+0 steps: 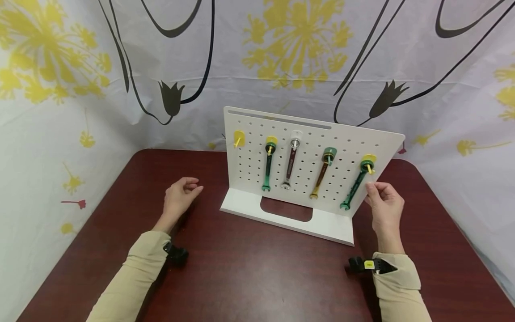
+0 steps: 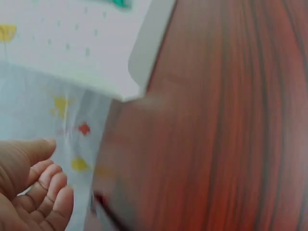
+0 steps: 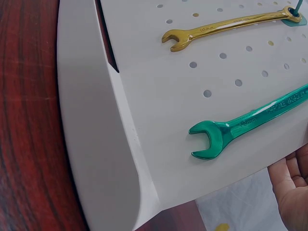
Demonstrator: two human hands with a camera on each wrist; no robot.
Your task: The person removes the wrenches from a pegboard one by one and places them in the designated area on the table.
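Note:
A white pegboard [image 1: 354,138] stands tilted back on its base on the table. My right hand [image 1: 387,210] pinches its right edge, thumb in front, other fingers behind. Beside that thumb, a green combination wrench [image 1: 357,185] hangs from a yellow hook; its open end [image 3: 211,139] is large in the right wrist view. Farther left hang a gold wrench [image 1: 319,179], a silver wrench [image 1: 290,165] and another green wrench [image 1: 267,170]. Left of the board, my left hand [image 1: 179,197] holds nothing, fingers loosely bent, apart from the board's edge.
A bare yellow hook [image 1: 239,138] sits at the board's upper left. The board's base [image 1: 245,203] has a wide cutout. Dark red wood tabletop [image 1: 257,277] spreads in front. A patterned curtain [image 1: 257,58] hangs behind and at both sides.

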